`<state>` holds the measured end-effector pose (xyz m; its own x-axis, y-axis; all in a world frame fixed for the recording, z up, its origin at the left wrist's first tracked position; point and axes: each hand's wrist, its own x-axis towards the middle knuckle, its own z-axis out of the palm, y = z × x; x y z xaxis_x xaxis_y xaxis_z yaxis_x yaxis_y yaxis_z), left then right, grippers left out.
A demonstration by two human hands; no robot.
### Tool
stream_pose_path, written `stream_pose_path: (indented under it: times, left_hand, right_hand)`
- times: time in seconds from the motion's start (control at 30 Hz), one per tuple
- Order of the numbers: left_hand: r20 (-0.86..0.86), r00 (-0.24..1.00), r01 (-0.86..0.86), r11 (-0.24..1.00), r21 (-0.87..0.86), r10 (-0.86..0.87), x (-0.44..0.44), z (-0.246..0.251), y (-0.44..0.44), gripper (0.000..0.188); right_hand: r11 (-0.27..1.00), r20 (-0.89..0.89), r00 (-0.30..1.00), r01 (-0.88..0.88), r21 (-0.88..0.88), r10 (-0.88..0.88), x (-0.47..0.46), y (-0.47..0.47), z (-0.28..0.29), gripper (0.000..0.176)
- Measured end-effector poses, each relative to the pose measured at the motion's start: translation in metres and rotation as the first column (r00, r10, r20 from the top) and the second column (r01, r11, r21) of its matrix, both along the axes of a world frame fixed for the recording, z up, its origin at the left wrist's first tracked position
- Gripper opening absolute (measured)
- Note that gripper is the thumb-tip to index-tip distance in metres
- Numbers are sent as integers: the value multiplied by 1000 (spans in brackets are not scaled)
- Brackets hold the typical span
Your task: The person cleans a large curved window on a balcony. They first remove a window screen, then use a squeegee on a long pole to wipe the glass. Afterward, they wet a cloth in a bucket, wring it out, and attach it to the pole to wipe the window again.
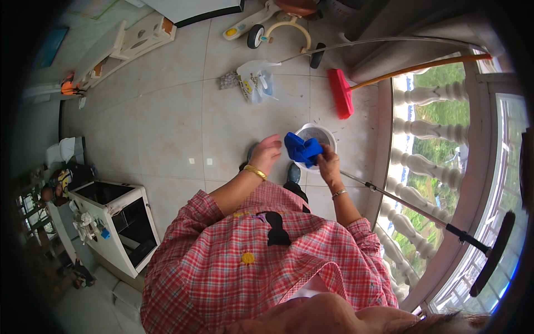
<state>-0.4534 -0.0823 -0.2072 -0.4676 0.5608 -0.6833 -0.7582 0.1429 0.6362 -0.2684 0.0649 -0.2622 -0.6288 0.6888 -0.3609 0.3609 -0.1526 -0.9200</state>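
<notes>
My right hand (328, 162) grips one edge of a bunched blue cloth (303, 149). The cloth hangs over a white bucket (333, 138) with murky grey contents, which stands on the tiles before me. A little to the left of the cloth, my left hand (267, 152) is raised with bent fingers slightly apart, holding nothing. A metal pole (400, 200) runs from beside the bucket to the right and ends in a long dark cleaning head (494, 252) near the window; its near end is hidden behind my right arm.
A red broom (341, 94) with an orange handle leans beyond the bucket. Farther off are a plastic bag (256, 81) and a child's tricycle (288, 29). A white balustrade (434, 129) lines the right side. At left stands a white open-fronted cabinet (112, 225).
</notes>
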Motion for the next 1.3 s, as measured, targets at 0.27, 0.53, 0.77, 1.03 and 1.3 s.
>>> stream_pose_path:
  times: [0.27, 0.53, 0.77, 1.03, 1.3]
  left_hand:
    - [179, 982, 100, 977, -187, -66, -116, -80, -59, 33]
    - [208, 977, 131, 920, -370, -55, -214, -127, -123, 34]
    - [243, 969, 147, 891, -430, -43, -239, -159, -139, 32]
    - [231, 969, 177, 897, -406, -87, -242, -159, -122, 31]
    - [282, 951, 232, 890, -392, -123, -222, -151, -93, 20]
  right_hand:
    - [952, 407, 896, 53, 302, -179, -100, 64, -96, 34]
    - [875, 444, 793, 218, 433, -417, -259, 102, -217, 35]
    - [912, 339, 877, 219, 347, -340, -386, 115, -275, 40]
    - [989, 244, 963, 135, -66, -115, -363, 35, -305, 31]
    - [961, 450, 890, 62, -271, 69, -158, -92, -283, 23]
